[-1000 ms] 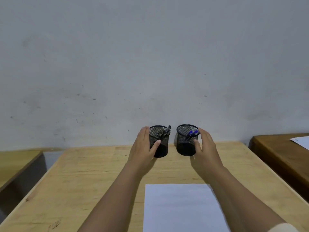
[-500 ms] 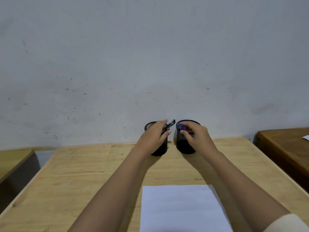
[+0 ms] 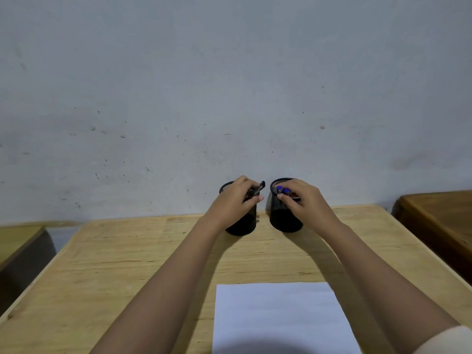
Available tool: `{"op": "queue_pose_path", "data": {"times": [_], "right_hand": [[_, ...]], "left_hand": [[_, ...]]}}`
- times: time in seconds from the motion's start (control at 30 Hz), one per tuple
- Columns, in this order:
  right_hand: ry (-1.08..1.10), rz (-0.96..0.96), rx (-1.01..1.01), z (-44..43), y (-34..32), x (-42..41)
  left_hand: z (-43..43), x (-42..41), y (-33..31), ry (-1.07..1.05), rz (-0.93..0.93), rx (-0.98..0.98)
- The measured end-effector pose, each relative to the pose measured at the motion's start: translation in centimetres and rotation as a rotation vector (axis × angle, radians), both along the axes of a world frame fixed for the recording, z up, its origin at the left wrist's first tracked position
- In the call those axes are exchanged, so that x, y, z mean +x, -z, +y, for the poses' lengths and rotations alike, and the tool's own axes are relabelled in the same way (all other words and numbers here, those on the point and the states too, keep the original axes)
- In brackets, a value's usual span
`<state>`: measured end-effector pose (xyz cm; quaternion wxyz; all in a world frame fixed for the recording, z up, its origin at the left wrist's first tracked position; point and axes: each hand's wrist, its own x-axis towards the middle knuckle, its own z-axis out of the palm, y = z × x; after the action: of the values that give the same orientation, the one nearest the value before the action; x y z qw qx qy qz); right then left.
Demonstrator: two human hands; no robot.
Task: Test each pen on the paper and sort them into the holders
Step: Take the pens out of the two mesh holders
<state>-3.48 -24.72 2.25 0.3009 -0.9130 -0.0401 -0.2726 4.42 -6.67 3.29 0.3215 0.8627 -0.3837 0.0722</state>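
My left hand (image 3: 236, 200) is closed around dark pens (image 3: 256, 190) at the mouth of the left mesh holder (image 3: 242, 226); my right hand (image 3: 301, 200) pinches blue-capped pens (image 3: 282, 189) in the right mesh holder (image 3: 283, 221) — the two holders stand just beside each other at the far edge of the wooden desk (image 3: 127, 264). Nearer me lies the white paper (image 3: 281, 318) — flat, between my forearms.

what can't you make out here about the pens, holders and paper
Head view only:
- Pen count in the left holder: the left hand covers its mouth.
- Pens in the right holder: only blue caps show past the right hand.
- Paper: near end cut off by the bottom edge.
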Motion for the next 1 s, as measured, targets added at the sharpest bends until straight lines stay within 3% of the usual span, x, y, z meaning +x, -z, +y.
{"op": "queue_pose_path", "data": {"times": [0.3, 0.6, 1.0], "right_hand": [[0.075, 0.017, -0.046, 0.3, 0.0, -0.1], [0.099, 0.021, -0.050, 0.5, -0.3, -0.1], [0.042, -0.112, 0.096, 1.7, -6.3, -4.0]], "left_hand": [[0.0, -0.5, 0.3, -0.027, -0.018, -0.056], [0.1, -0.3, -0.2, -0.092, 0.090, -0.275], [1.8, -4.6, -7.7, 0.022, 0.036, -0.460]]}}
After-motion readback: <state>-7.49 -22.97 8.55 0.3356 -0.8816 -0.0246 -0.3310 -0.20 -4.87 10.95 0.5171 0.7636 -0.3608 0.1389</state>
